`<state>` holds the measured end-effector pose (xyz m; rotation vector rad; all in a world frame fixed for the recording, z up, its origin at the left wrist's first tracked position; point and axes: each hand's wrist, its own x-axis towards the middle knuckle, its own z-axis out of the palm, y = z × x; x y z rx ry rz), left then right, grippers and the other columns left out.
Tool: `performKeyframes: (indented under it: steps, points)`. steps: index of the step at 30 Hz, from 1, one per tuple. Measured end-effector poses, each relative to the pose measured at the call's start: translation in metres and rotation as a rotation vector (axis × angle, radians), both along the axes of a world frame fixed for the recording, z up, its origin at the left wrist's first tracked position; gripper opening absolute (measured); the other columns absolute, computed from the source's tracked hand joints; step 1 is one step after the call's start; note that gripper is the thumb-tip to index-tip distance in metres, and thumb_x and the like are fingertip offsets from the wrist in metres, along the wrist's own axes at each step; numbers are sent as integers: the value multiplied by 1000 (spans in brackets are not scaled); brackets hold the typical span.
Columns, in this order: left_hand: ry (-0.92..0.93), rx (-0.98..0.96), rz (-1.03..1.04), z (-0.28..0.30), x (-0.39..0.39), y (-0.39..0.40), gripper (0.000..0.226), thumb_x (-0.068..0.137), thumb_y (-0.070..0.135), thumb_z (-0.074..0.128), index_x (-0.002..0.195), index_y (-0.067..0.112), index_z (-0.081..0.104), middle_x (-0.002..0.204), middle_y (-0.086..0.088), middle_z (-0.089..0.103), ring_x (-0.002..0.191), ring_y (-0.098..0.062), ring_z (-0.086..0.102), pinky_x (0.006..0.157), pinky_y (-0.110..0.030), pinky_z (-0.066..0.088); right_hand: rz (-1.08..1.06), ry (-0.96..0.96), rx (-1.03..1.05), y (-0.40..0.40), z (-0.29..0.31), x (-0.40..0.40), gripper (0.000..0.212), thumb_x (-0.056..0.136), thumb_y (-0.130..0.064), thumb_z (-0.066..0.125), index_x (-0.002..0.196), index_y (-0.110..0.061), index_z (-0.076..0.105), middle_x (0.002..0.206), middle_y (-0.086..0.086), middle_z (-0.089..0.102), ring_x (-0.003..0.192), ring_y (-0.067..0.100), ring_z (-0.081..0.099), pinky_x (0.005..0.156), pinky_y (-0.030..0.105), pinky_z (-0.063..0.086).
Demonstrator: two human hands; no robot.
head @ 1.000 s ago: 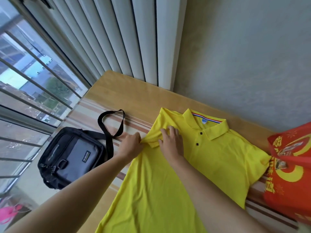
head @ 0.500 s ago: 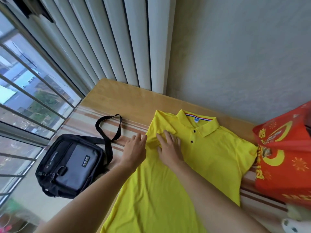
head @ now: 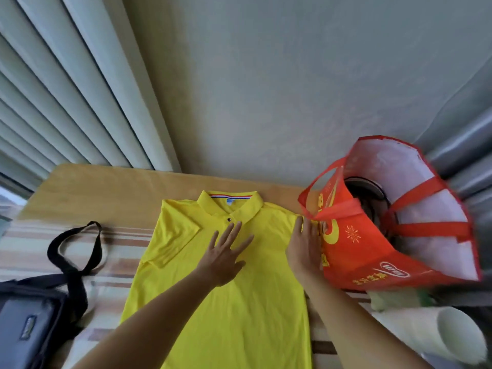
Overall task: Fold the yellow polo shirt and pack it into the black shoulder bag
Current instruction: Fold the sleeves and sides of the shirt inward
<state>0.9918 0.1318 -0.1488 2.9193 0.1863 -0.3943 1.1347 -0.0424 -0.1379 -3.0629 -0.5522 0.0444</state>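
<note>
A: While left sleeve already lies folded in over the chest, noting hands. Left hand (head: 225,255): flat on yellow polo shirt (head: 226,302) below the placket button, fingers straight and spread, gripping nothing. Probably pinning the cloth so it stays put.

B: Right hand (head: 303,249)?

A: Set on edge at the shirt's right side, fingers straight and together, touching the red tote bag (head: 372,235). Nothing visibly pinched; palm side hidden. Likely holding the tote off, since right sleeve seems tucked under or behind it.

B: Location and orientation of shirt?

A: Face up on the wooden table (head: 106,190), partly over a striped cloth (head: 125,238). Collar pointing away, toward the wall; hem running out of view near the body. Long axis near-to-far, tilted slightly leftward toward the hem.

B: Destination?

A: Black shoulder bag (head: 29,323) at lower left, beside the shirt, strap looped toward it. Cannot tell whether open.
</note>
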Motion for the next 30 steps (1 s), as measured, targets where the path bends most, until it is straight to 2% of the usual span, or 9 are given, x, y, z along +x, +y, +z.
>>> performKeyframes:
  steps: [3, 6, 10, 15, 17, 21, 23, 26, 30]
  points:
    - [67, 11, -48, -14, 12, 1, 77, 95, 56, 39, 146, 48, -18, 161, -2, -26, 149, -24, -20, 120, -52, 2, 11, 21, -30, -4, -12, 16, 77, 71, -1, 71, 142, 2, 41, 144, 30, 41, 135, 47, 38, 115, 50, 30]
    - [97, 8, -70, -31, 7, 9, 77, 86, 66, 21, 149, 48, -19, 160, 2, -28, 147, -16, -25, 119, -54, 3, -42, 67, -138, 2, -11, 20, 63, 81, -3, 66, 139, 4, 44, 132, 28, 55, 123, 42, 51, 109, 47, 40]
    - [46, 0, -67, -39, 6, 11, 78, 86, 67, 23, 153, 44, -10, 162, -1, -20, 148, -17, -21, 116, -58, 6, 27, 106, -286, 13, 17, 26, 28, 92, -5, 46, 110, -11, 67, 111, 12, 68, 107, 31, 60, 94, 43, 44]
    - [178, 10, -75, -26, 12, 6, 81, 93, 62, 35, 144, 48, -27, 150, 7, -45, 145, -18, -30, 118, -54, -3, 119, 126, -246, 16, 28, 22, 12, 80, -8, 65, 86, -18, 68, 92, 8, 67, 94, 31, 64, 88, 46, 43]
    - [197, 41, -57, -16, 18, 3, 85, 92, 61, 44, 148, 47, -18, 158, 2, -32, 150, -22, -18, 118, -54, 5, 142, 215, -161, 9, 25, 23, 16, 80, -8, 64, 94, -14, 60, 90, 11, 69, 91, 35, 66, 87, 44, 46]
    - [63, 51, 21, 12, 45, -14, 72, 79, 41, 60, 145, 34, 33, 154, -5, 18, 145, -26, 13, 111, -50, 20, 45, 361, -27, 4, 33, 22, 37, 84, -17, 60, 118, -5, 52, 112, 15, 68, 110, 36, 63, 89, 39, 47]
    - [-54, -111, 41, 20, 64, -26, 61, 75, 26, 59, 135, 27, 49, 145, 0, 37, 137, -24, 28, 107, -46, 27, -4, 316, -41, 8, 36, 22, 30, 86, -10, 57, 116, -6, 56, 113, 14, 68, 109, 35, 63, 87, 40, 50]
    - [-6, -681, 265, 26, 94, -44, 48, 79, 13, 50, 125, 14, 62, 125, -4, 63, 116, -24, 56, 96, -34, 42, -111, 210, -67, 13, 40, 19, 25, 91, -1, 51, 107, -8, 68, 110, 13, 70, 104, 33, 66, 85, 40, 53]
    - [285, -1285, 666, 32, 128, -56, 33, 103, 34, 39, 114, 12, 61, 107, -5, 63, 92, -19, 57, 79, -31, 49, -106, 125, -46, 16, 37, 1, 22, 93, -18, 55, 107, -13, 71, 112, 11, 66, 110, 32, 60, 101, 45, 40]
